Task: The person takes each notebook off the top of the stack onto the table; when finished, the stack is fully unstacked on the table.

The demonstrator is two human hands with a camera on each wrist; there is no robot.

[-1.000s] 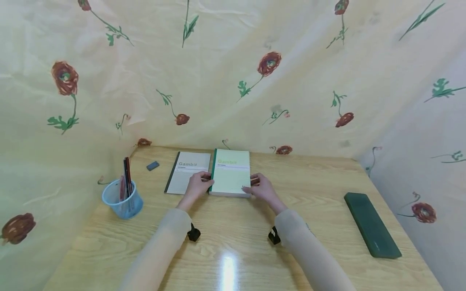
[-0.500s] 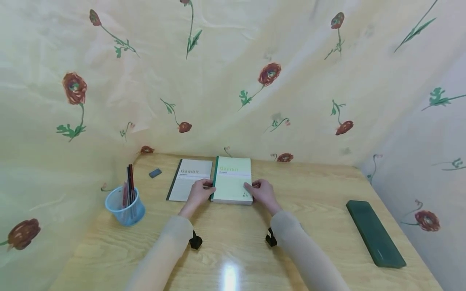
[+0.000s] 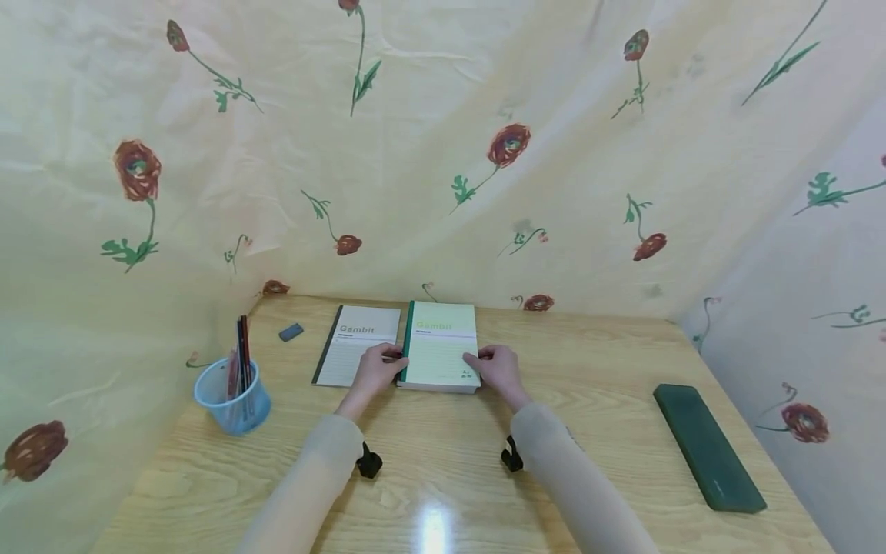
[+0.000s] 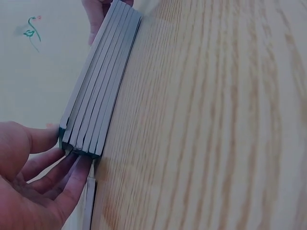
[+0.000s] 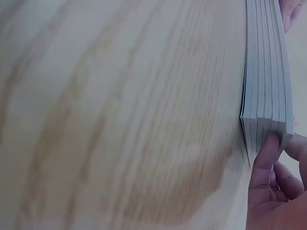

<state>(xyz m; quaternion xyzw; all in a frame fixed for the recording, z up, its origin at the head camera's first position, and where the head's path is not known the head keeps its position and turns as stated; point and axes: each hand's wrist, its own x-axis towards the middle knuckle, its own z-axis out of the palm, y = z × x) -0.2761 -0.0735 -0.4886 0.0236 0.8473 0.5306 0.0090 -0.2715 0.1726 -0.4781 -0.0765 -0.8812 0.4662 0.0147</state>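
Observation:
A thick stack of several notebooks [image 3: 439,354] lies on the desk, with a light green "Gambit" cover on top and a green spine at its left. My left hand [image 3: 377,369] grips the spine side near the front corner. In the left wrist view the thumb [image 4: 43,139] is at the top edge and the fingers bear on the spines. My right hand [image 3: 500,373] holds the opposite side, thumb on the top cover. One right finger [image 5: 264,163] presses the page edges in the right wrist view. A grey notebook [image 3: 339,358] lies left of the stack, partly behind my left hand.
A blue mesh pen cup [image 3: 238,415] with pencils stands at the left, and a small blue eraser [image 3: 291,332] lies behind it. A dark green case [image 3: 709,446] lies near the desk's right edge. Floral cloth [image 3: 415,154] hangs behind the desk.
The head view has shifted slightly. My right thumb has moved farther back along the top cover, so the small mark at its corner now shows. The left hand stays at the spine.

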